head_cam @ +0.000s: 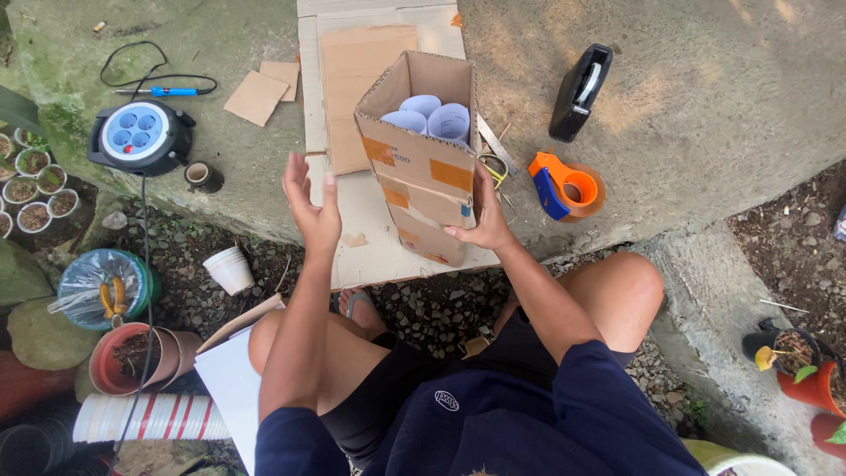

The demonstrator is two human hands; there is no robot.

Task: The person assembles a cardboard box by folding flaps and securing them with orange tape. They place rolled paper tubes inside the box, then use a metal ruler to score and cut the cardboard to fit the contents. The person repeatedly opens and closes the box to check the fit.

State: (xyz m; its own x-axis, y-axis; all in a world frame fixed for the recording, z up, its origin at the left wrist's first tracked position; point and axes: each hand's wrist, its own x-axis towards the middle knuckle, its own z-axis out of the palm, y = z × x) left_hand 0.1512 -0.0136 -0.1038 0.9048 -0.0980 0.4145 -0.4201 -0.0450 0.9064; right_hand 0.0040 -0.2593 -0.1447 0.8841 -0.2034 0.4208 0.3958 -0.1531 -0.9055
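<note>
Navy shirt (546,414) and black shorts (388,397) fill the bottom edge, bare knees out at 4 and 8 o'clock, a sandalled foot (357,304) between them on the gravel. Concrete slab (705,115) spans the top half. Flat cardboard sheet (370,220) lies on it at 12 o'clock. Tall carton (423,176) stands on the sheet, open top tilted away, orange tape patches on its front, white paper rolls (427,117) upright inside.

Right hand (483,220) at 1 o'clock of the knees, fingers spread, palm flat on the carton's right lower side, gripping nothing. Left hand (310,207) at 11 o'clock, open, fingers together and pointing up, in the air just beside the carton's left side, not touching it, empty.

Cable reel (141,137), blue and black, at 10 o'clock on the slab. Black tape dispenser (579,92) at 1 o'clock. Orange tape gun (564,187) at 2 o'clock, near the right hand. Blue soldering iron (172,91) above the reel. Cardboard scraps (264,88) at 11 o'clock. Scissors (493,167) partly hidden behind the carton. Small tape roll (201,174) by the reel. White cup (229,269) on the gravel at 9 o'clock. Potted seedlings (31,189) at the far left edge, red pots (802,379) at 4 o'clock.
</note>
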